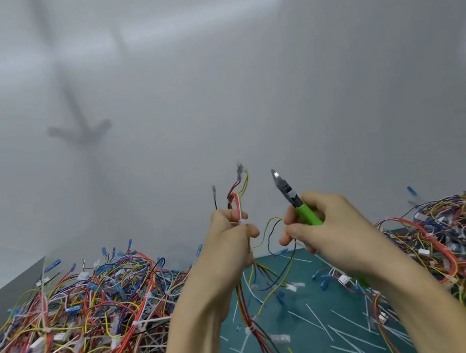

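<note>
Above the tabletop (312,344), with left hand (231,242) clamped on the wire harness (236,198) and right hand (328,221) clamped on green cutters (289,194), nip only the cable tie (243,221).

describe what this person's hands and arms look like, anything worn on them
The left hand and right hand are bare, with no gloves. The left forearm and right forearm run uncovered to the bottom edge of the frame. No sleeve, watch, bracelet or ring is in view.
</note>
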The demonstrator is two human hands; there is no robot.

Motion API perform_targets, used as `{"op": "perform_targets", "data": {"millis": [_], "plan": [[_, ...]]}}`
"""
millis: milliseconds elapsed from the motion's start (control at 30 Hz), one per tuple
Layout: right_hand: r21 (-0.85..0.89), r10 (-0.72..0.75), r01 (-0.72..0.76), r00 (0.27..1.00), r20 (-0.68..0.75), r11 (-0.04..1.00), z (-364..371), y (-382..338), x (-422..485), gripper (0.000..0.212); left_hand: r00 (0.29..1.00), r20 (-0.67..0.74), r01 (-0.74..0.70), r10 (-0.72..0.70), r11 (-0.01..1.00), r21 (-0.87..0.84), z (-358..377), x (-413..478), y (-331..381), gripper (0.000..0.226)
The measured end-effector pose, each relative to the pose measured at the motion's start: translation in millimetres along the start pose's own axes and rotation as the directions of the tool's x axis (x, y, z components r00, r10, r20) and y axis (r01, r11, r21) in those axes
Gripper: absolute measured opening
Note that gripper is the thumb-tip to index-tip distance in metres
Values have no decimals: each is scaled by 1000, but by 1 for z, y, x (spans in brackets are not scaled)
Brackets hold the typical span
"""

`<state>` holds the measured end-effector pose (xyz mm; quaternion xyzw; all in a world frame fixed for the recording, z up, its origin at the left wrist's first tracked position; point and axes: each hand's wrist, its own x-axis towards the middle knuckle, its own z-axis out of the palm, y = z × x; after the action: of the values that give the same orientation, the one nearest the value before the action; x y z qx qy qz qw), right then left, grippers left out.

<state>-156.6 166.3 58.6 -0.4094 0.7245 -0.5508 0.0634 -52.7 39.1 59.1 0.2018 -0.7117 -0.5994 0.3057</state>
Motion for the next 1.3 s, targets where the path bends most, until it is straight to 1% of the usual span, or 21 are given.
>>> {"op": "perform_targets", "data": {"millis": [100, 167, 200, 300, 333, 467, 533, 600, 700, 867, 967, 1033, 1067, 1133, 1167, 1300], "plan": [[52, -58, 56, 998, 24, 997, 0, -5, -3, 12, 996, 85, 15, -18, 1000, 27, 4, -2, -1, 39], [29, -91, 91, 996, 7, 995, -1, -5, -3, 12, 990, 140, -17, 9, 998, 53, 4, -4, -2, 44], [-1, -105, 105, 994, -3, 994, -1, -5, -2, 12, 985, 171, -33, 23, 998, 56, 3, -5, -2, 44], [-46, -143, 141, 989, -39, 989, -1, -5, -2, 16, 967, 240, -98, 79, 993, 68, 0, -6, -4, 29], [-63, -160, 156, 985, -59, 986, 0, -5, -2, 17, 964, 250, -113, 92, 991, 72, 0, -6, -5, 29], [-177, -254, 231, 960, -119, 957, 4, -9, -5, 19, 967, 219, -145, 132, 988, 44, 5, -6, -4, 34], [-206, -284, 253, 949, -134, 945, 6, -9, -6, 19, 966, 201, -171, 162, 985, 31, 6, -6, -3, 36], [-224, -300, 265, 944, -140, 938, 7, -10, -7, 18, 967, 178, -190, 184, 981, 22, 4, -5, -2, 38], [-257, -315, 275, 941, -126, 926, 11, -10, -7, 17, 964, 181, -204, 195, 979, 30, 2, -5, -2, 39], [-307, -330, 281, 936, -119, 909, 19, -9, -7, 18, 973, 146, -188, 179, 981, 52, 3, -2, -5, 37], [-323, -323, 269, 938, -124, 907, 18, -9, -6, 15, 982, 109, -153, 152, 988, 3, 1, -1, -6, 35], [-265, -309, 271, 944, -116, 925, 16, -11, -6, 16, 986, 98, -129, 132, 991, -30, 0, -2, -6, 34], [-223, -291, 264, 952, -97, 938, 14, -12, -6, 19, 988, 92, -121, 125, 991, -51, -1, -2, -6, 34], [-162, -223, 215, 975, -27, 963, 11, -13, -7, 32, 990, 71, -113, 120, 989, -91, 0, -1, -6, 34], [-158, -183, 183, 983, 13, 970, 9, -13, -7, 38, 991, 57, -113, 120, 988, -107, 0, -1, -6, 34], [-230, -63, 94, 988, 140, 969, 6, -10, -8, 49, 988, -7, -155, 155, 982, -111, 1, -1, -5, 29]]}}
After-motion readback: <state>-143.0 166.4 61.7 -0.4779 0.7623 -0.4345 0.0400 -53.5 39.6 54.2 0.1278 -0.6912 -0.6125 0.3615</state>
